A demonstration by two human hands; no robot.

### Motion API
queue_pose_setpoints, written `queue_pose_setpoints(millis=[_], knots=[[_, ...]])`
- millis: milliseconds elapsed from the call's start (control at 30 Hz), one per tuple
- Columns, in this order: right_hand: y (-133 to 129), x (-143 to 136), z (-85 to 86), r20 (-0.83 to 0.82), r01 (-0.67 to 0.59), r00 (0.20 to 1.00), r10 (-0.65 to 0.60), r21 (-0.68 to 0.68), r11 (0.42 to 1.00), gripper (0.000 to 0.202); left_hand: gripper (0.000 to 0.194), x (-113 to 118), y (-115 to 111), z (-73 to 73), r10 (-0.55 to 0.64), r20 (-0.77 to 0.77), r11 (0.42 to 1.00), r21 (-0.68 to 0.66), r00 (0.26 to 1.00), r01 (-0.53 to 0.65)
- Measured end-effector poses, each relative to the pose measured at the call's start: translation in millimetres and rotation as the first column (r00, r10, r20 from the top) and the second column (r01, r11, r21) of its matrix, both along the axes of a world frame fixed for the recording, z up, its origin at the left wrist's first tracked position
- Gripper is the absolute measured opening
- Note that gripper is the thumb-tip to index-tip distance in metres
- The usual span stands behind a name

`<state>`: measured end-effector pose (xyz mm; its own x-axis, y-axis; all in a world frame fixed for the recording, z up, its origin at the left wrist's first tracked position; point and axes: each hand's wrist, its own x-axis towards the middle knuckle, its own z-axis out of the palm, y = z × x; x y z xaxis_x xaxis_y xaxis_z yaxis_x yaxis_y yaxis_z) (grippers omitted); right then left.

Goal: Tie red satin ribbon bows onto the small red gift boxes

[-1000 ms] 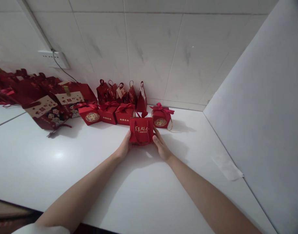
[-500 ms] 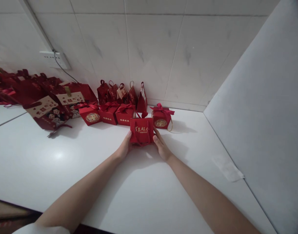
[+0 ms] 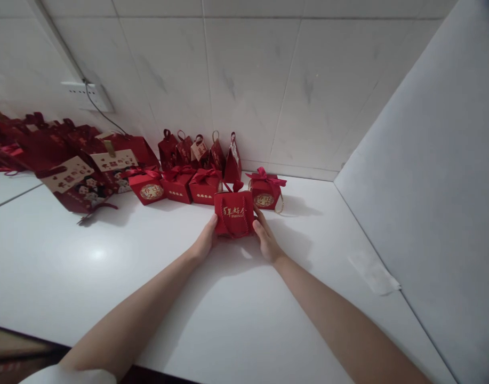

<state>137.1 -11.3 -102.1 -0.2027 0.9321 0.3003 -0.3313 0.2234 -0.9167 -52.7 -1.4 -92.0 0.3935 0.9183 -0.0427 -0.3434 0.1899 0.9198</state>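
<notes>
Between my two hands is a small red gift box (image 3: 234, 213) with gold writing and a twisted red cord handle hanging over its front. My left hand (image 3: 205, 238) is pressed to the box's left side, while my right hand (image 3: 266, 238) grips the right side, its fingers partly hidden behind. Just behind on the right stands a red box with a bow (image 3: 264, 192) and a round gold emblem. Close behind on the left is another bow-tied red box (image 3: 206, 188). Whether the held box touches the table, I cannot tell.
Triangular red boxes with loops (image 3: 200, 152) line the tiled wall (image 3: 248, 80). Larger red gift bags (image 3: 74, 184) crowd the left side. A socket strip (image 3: 88, 96) with a cable is on the wall. Some white tissue (image 3: 374, 273) lies by the grey panel (image 3: 440, 186) at right.
The held box and both hands have shifted very slightly to the right. My grip on the box is the same, and the other boxes stay in place.
</notes>
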Motion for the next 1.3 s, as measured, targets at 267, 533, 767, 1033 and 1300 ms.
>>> queue_pose_setpoints(millis=[267, 533, 767, 1033, 1300], knots=[[1.3, -0.6, -1.4, 0.005, 0.005, 1.0, -0.005, -0.033, 0.999, 0.067, 0.071, 0.0, 0.1, 0.7, 0.017, -0.012, 1.0, 0.01, 1.0, -0.017], [0.2, -0.2, 5.0, 0.045, 0.032, 0.998, -0.032, 0.01, 0.999, 0.065, 0.07, 0.9, 0.4, 2.3, 0.011, 0.002, 1.0, -0.014, 1.0, -0.011], [1.5, -0.2, 1.8, 0.029, 0.016, 0.999, -0.016, -0.015, 1.0, 0.066, 0.075, 2.2, -1.8, 6.2, 0.005, -0.013, 1.0, -0.019, 1.0, -0.006], [0.2, -0.4, 1.5, 0.047, 0.034, 0.998, -0.033, -0.019, 0.999, 0.069, 0.072, 0.0, 0.9, 1.9, 0.022, -0.036, 0.999, -0.028, 0.999, -0.023], [-1.1, -7.5, 1.2, 0.168, 0.332, 0.926, -0.338, 0.066, 0.941, 0.095, 0.06, 4.7, -6.2, 8.7, 0.221, -0.088, 0.964, 0.169, 0.971, -0.204]])
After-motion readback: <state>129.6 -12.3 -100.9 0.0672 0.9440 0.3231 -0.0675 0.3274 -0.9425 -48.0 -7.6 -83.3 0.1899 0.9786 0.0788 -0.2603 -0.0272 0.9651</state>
